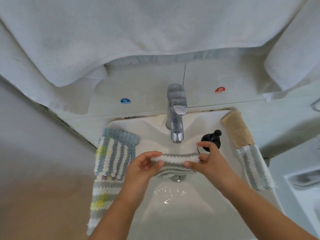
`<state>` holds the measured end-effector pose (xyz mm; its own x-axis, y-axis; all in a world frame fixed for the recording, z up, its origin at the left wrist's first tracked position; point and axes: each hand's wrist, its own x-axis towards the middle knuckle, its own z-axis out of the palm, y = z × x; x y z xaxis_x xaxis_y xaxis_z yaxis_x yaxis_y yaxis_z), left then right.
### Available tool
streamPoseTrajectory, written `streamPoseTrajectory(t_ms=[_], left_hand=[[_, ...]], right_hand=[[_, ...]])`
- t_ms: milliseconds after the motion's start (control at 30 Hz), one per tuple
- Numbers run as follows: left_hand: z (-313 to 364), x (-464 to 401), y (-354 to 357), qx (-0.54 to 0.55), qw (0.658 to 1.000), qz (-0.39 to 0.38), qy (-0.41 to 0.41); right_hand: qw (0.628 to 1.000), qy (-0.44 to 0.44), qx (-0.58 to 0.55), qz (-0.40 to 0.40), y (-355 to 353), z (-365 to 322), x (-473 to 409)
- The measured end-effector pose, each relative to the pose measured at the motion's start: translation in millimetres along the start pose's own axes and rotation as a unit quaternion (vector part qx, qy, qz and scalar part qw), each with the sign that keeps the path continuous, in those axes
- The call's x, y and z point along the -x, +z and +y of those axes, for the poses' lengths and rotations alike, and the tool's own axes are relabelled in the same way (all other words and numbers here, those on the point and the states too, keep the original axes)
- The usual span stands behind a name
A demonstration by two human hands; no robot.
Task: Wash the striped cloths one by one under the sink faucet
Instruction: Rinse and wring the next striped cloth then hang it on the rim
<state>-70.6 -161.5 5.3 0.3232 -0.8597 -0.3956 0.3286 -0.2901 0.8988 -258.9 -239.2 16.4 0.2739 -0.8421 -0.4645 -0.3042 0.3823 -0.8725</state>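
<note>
Both hands hold one grey-and-white striped cloth [174,159] stretched over the basin [181,213], just below and in front of the faucet [176,116]; left hand [144,166] pinches its left end, fingers [154,155] curled over the top edge, thumb under; right hand [206,161] pinches the right end, fingers curled round it; no stream is plainly visible from the spout, though water glints in the basin near the drain.

Step in hand, as I judge it: washing this cloth, about mid-task; a stack of striped cloths [110,160] lies on the left rim, touching it; two more cloths [249,153] lie along the right rim, one beige, one grey-striped; which side is washed I cannot tell.

Next move likely calls for rubbing or wringing the cloth between both hands under the spout, keeping clear of the black soap pump [212,139] just behind the right hand; then setting it aside and picking another.
</note>
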Motion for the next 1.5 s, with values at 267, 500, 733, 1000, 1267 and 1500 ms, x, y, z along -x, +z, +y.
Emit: streamPoseTrajectory(t_ms=[267, 500, 733, 1000, 1267, 1500], left_hand=[[-1, 1, -1, -0.092, 0.995, 0.024, 0.009], [1, -4, -2, -0.381, 0.91, 0.058, 0.15], [9, -19, -16, -0.372, 0.919, -0.059, 0.116], [3, -27, -7, -0.251, 0.966, -0.052, -0.027], [3, -28, -12, -0.148, 0.976, -0.143, -0.07], [-7, -33, 1, -0.426, 0.895, -0.13, 0.023]], right_hand=[[0.977, -0.118, 0.175, 0.023, 5, 8, 3], [0.906, -0.247, 0.336, 0.075, 9, 14, -1], [0.961, -0.159, 0.226, -0.014, 8, 5, -3], [0.986, 0.041, -0.15, -0.056, 19, 9, -17], [0.994, -0.068, 0.007, -0.083, 7, 12, -21], [0.928, -0.17, 0.313, -0.109, 11, 23, -28]])
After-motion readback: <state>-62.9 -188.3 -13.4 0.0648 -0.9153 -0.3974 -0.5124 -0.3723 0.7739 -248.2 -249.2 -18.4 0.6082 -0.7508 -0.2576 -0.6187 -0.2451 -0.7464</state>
